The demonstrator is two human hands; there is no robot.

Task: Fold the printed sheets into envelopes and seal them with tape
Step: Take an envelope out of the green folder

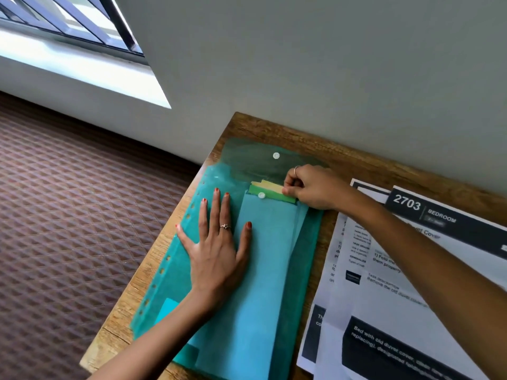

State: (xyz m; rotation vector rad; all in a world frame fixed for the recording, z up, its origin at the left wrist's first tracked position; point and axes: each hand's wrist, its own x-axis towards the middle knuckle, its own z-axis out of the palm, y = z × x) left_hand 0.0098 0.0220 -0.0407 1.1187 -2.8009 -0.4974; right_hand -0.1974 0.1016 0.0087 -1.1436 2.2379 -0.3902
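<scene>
A translucent green plastic folder (301,270) with a white snap button lies on the wooden table (274,127), its flap folded back toward the wall. Pale papers show through it. My left hand (216,250) lies flat on the folder, fingers spread, holding it down. At the folder's mouth my right hand (312,187) pinches the top edge of the cream and green sheets (270,187) sticking out of it. To the right lie several printed sheets (397,283) with black headers, one marked 2703 BEDROOM. No tape is in view.
The table stands against a grey wall (329,64). Its left edge drops to a patterned brown carpet (68,215). A window (68,20) is at the upper left.
</scene>
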